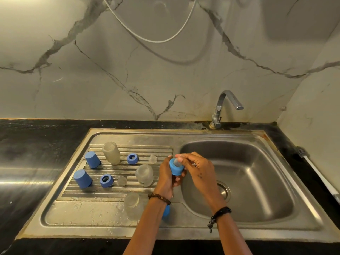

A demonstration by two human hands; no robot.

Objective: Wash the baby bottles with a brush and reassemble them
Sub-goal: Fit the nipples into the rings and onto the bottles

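Right hand: fingertips pinch a clear teat poking up through a blue collar ring. Left hand: fingers curled round that ring from below, held above the sink's inner edge, between draining board and basin. On the ribbed board: three clear bottles, mouths down, two blue caps, two more blue rings, two loose clear teats. Part of a third blue cap shows under the left wrist. Tap behind the basin; no water seen running.
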